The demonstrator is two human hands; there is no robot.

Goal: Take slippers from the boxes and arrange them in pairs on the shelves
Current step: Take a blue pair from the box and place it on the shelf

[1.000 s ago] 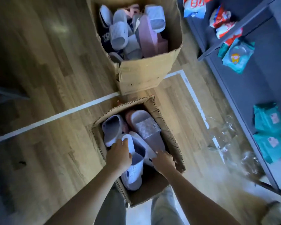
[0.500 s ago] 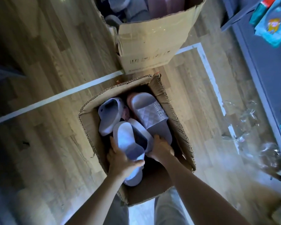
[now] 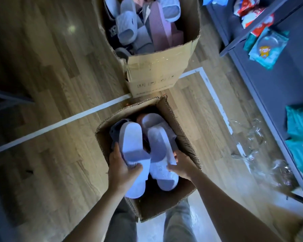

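Slippers are coming out of the near box (image 3: 156, 205). The left hand (image 3: 124, 170) grips one white slipper (image 3: 132, 145) at its strap, thumb on top. The right hand (image 3: 183, 165) holds the matching one (image 3: 158, 149), thumb on the strap and fingers round the outer side. Half a second ago both slippers lay lower in the box with the hands just closing on them. Now they are raised side by side above its near edge. A dark slipper (image 3: 114, 132) and a pale quilted one (image 3: 150, 119) remain at the far edge. With a pair apparently in hand, the likely next step is carrying it to the shelf (image 3: 269, 88) on the right. The far box (image 3: 156, 72) is still full.
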